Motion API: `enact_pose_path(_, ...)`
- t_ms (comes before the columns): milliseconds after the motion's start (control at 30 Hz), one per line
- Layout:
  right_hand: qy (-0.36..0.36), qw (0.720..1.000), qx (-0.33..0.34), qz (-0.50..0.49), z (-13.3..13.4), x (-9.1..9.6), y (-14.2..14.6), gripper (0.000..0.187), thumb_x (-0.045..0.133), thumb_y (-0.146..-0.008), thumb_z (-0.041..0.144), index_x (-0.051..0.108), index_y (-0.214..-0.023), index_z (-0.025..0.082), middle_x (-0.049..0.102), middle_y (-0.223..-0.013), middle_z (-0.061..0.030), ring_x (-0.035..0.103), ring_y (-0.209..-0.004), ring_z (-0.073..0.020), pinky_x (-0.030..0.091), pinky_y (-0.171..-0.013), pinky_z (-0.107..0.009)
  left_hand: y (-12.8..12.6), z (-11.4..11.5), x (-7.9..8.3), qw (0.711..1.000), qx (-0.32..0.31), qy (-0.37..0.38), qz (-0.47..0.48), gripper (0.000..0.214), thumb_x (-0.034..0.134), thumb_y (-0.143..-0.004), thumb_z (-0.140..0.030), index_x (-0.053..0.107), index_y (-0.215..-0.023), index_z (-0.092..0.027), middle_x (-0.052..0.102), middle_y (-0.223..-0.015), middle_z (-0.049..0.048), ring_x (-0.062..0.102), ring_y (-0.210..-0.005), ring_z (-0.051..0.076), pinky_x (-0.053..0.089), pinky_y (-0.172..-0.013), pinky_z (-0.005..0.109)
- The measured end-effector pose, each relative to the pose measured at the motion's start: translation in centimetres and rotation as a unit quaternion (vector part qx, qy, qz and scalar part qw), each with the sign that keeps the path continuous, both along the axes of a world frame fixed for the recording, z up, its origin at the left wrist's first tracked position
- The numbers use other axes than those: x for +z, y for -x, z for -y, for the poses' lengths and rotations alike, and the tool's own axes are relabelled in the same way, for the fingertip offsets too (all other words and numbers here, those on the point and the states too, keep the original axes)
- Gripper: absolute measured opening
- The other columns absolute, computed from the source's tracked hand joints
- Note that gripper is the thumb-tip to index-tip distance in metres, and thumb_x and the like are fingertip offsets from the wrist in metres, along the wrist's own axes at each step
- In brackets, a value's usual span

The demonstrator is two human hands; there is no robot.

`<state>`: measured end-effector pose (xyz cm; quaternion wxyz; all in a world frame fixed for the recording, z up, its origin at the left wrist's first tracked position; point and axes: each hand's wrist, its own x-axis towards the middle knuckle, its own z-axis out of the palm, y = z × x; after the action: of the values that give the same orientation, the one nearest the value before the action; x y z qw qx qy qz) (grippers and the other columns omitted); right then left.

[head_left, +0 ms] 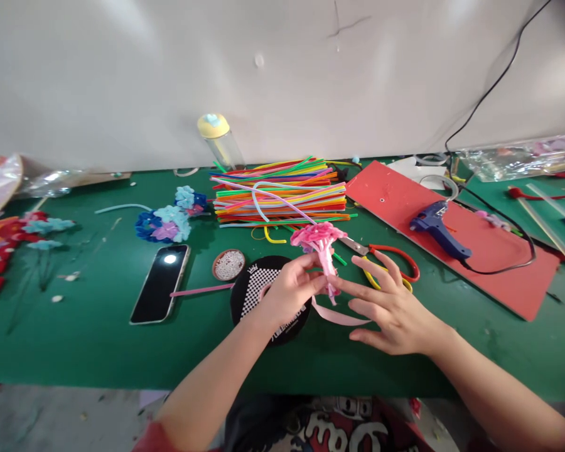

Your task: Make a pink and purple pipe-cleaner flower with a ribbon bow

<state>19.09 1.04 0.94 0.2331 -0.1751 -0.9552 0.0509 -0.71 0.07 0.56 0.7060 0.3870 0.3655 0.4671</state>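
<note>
My left hand (pixel 294 285) is closed around the wrapped stem of a pink pipe-cleaner flower (pixel 319 233), holding it upright above the table. Beside it, my right hand (pixel 390 307) has its fingers spread, one fingertip at or close to the lower stem; whether it touches I cannot tell. A pale pink ribbon (pixel 341 316) trails from near the stem's lower end toward my right hand. Below my left hand lies a black round spool (pixel 249 298) with a checkered pattern, partly hidden. Scissors (pixel 412 267) with red and yellow handles lie behind my right hand.
A bundle of colourful pipe cleaners (pixel 282 201) lies at the back, near a yellow-lidded bottle (pixel 219 138). On a red board (pixel 513 282) rests a blue glue gun (pixel 440 232) with a black cord. A phone (pixel 160 285), a bead dish (pixel 228 265) and blue-purple flowers (pixel 162 226) are at left.
</note>
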Motion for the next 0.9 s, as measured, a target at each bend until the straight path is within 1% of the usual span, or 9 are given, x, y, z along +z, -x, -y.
enact_pose_path(100,0.009,1.0,-0.004,-0.002,-0.07,-0.05,-0.03,0.03,0.052,-0.081,0.039,0.046,-0.107,0.025,0.055,-0.125,-0.003,0.025,-0.128,-0.0327,0.016,-0.097,-0.063,0.04,-0.01,0.03,1.0,0.001,-0.002,-0.026,0.025,0.066,-0.071,-0.023,0.059,-0.093,-0.013,0.058,-0.091,0.0061,0.059,-0.081,0.018,0.05,-0.072,0.033)
enact_pose_path(167,0.034,0.999,0.001,-0.02,-0.07,0.01,-0.14,0.03,0.048,-0.083,0.042,0.045,-0.106,0.023,0.056,-0.123,-0.0058,0.026,-0.128,-0.0322,0.018,-0.097,-0.062,0.04,-0.03,0.0,0.999,0.002,-0.001,-0.036,0.027,0.066,-0.071,-0.024,0.059,-0.094,-0.013,0.059,-0.091,0.0065,0.059,-0.081,0.018,0.05,-0.072,0.033)
enact_pose_path(233,0.07,0.996,0.003,-0.054,-0.06,0.09,-0.25,0.034,0.043,-0.085,0.045,0.042,-0.107,0.02,0.054,-0.123,-0.0105,0.027,-0.126,-0.0318,0.024,-0.097,-0.059,0.02,-0.03,-0.01,1.0,-0.002,-0.001,-0.031,0.029,0.067,-0.071,-0.025,0.059,-0.096,-0.013,0.06,-0.088,0.0062,0.06,-0.079,0.018,0.05,-0.072,0.033)
enact_pose_path(300,0.086,0.993,-0.014,-0.077,-0.04,0.12,-0.28,0.041,0.038,-0.086,0.047,0.04,-0.114,0.017,0.047,-0.127,-0.0153,0.029,-0.124,-0.0316,0.03,-0.095,-0.055,0.0,-0.01,0.04,1.0,-0.008,-0.002,-0.017,0.032,0.067,-0.071,-0.025,0.058,-0.099,-0.013,0.061,-0.084,0.0056,0.061,-0.076,0.017,0.05,-0.072,0.034)
enact_pose_path(400,0.053,0.995,-0.064,-0.057,0.02,0.04,-0.14,0.05,0.035,-0.086,0.048,0.038,-0.125,0.017,0.031,-0.136,-0.0177,0.029,-0.122,-0.0339,0.032,-0.093,-0.055,-0.04,0.03,0.16,1.0,-0.008,0.003,-0.009,0.032,0.067,-0.07,-0.024,0.058,-0.099,-0.013,0.061,-0.085,0.0054,0.061,-0.075,0.016,0.05,-0.071,0.033)
enact_pose_path(533,0.02,0.995,-0.093,-0.009,0.06,-0.29,0.08,0.051,0.037,-0.084,0.05,0.04,-0.128,0.025,0.02,-0.141,-0.0135,0.026,-0.122,-0.0362,0.03,-0.093,-0.058,-0.18,0.1,0.45,1.0,-0.004,0.005,-0.023,0.029,0.067,-0.07,-0.022,0.059,-0.096,-0.013,0.061,-0.087,0.0054,0.061,-0.074,0.016,0.05,-0.067,0.03)
enact_pose_path(633,0.015,0.995,-0.097,0.013,-0.01,-0.53,0.09,0.051,0.043,-0.082,0.05,0.042,-0.128,0.028,0.023,-0.141,-0.0118,0.026,-0.122,-0.0358,0.029,-0.093,-0.058,-0.32,0.19,0.7,0.999,-0.001,0.0,-0.035,0.027,0.066,-0.07,-0.02,0.059,-0.096,-0.013,0.061,-0.085,0.0048,0.061,-0.073,0.016,0.049,-0.067,0.03)
enact_pose_path(800,-0.009,0.995,-0.102,0.021,-0.08,-0.49,0.11,0.044,0.044,-0.084,0.045,0.045,-0.125,0.029,0.031,-0.136,-0.0117,0.027,-0.122,-0.0351,0.028,-0.094,-0.058,-0.36,0.28,0.76,0.999,0.003,-0.009,-0.054,0.022,0.066,-0.07,-0.019,0.059,-0.089,-0.013,0.061,-0.078,0.0033,0.06,-0.07,0.015,0.05,-0.067,0.031)
enact_pose_path(900,0.032,0.995,-0.092,0.017,-0.06,-0.34,0.1,0.046,0.039,-0.085,0.047,0.045,-0.126,0.026,0.029,-0.137,-0.0129,0.026,-0.122,-0.0352,0.029,-0.094,-0.057,-0.33,0.25,0.6,0.999,-0.001,-0.011,-0.048,0.021,0.066,-0.07,-0.02,0.058,-0.089,-0.012,0.06,-0.076,0.0032,0.06,-0.071,0.016,0.05,-0.067,0.03)
